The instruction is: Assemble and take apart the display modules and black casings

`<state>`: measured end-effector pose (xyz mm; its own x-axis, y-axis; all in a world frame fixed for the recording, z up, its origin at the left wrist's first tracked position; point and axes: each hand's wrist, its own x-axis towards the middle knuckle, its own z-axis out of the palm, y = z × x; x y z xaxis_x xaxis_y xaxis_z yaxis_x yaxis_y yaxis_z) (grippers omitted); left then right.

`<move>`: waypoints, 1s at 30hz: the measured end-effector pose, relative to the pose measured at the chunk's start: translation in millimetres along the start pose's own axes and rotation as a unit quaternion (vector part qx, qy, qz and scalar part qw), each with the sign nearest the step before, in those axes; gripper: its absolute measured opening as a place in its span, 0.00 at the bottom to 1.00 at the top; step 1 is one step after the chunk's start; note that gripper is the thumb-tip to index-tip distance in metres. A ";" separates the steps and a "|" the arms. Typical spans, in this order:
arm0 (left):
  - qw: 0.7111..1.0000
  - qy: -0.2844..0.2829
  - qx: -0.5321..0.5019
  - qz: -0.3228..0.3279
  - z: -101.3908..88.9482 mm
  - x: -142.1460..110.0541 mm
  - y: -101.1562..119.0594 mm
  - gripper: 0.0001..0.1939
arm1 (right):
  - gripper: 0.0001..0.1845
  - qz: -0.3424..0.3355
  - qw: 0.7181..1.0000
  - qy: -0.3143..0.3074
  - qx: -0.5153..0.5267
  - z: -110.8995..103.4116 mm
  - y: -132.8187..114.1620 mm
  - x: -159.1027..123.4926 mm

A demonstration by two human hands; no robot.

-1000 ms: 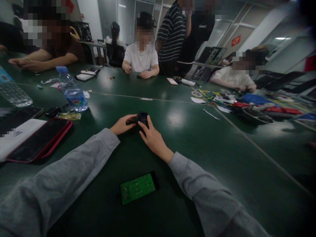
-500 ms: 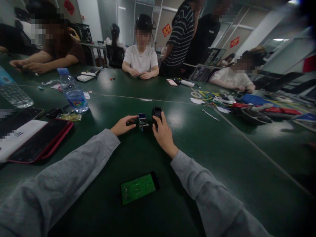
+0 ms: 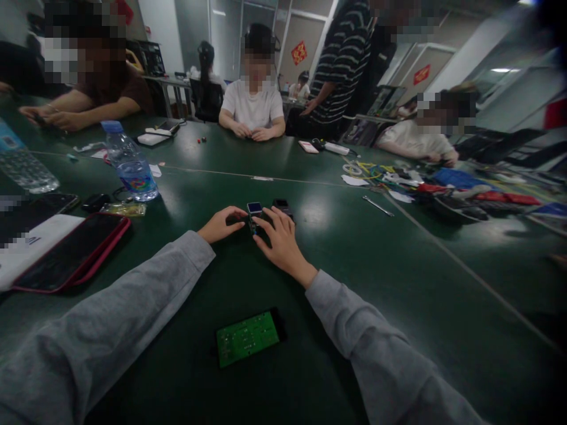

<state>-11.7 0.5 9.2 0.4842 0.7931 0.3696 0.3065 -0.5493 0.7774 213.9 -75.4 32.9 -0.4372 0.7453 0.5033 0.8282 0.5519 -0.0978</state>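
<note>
A small circuit-board module with a little screen (image 3: 254, 208) stands on the dark green table, between my hands. My left hand (image 3: 221, 225) grips its left side with thumb and fingertips. My right hand (image 3: 283, 239) closes on it from the right, thumb low and fingers over the board, hiding much of it. Behind the right fingers sits a black case (image 3: 282, 204), partly covered and resting on the table. Nearer to me, between my forearms, lies a green circuit board (image 3: 248, 339) with a dark end.
A water bottle (image 3: 132, 165), a second bottle (image 3: 26, 162) and a red-cased phone (image 3: 73, 251) are on the left. A wrench (image 3: 378, 206) and tangled cables (image 3: 376, 171) lie on the right. People sit around the table (image 3: 420, 307); others stand behind.
My right hand has let go of the black case, now lower on the table, and moved left onto the small module. My left hand has barely moved.
</note>
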 end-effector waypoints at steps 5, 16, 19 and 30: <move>0.999 -0.022 0.020 0.011 -0.9 -0.6 1.8 0.17 | 0.23 -0.009 0.998 -0.062 -0.018 6.4 -1.6 1.4; 0.999 -0.028 0.047 -0.002 -1.0 -1.5 5.9 0.18 | 0.23 0.067 0.997 -0.024 -0.039 20.3 16.8 14.1; 0.998 -0.035 0.057 -0.008 -1.9 -1.5 5.2 0.18 | 0.23 0.096 0.994 -0.008 -0.054 24.7 23.8 18.2; 0.997 -0.044 0.055 -0.014 -2.8 -1.8 6.8 0.18 | 0.25 0.148 0.987 0.056 -0.033 19.9 76.0 15.9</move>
<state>-12.8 -4.0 15.2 0.5431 0.7848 0.2984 0.4062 -0.5566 0.7247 262.9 -14.2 16.4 -0.1336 0.8219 0.5537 0.9368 0.2871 -0.2000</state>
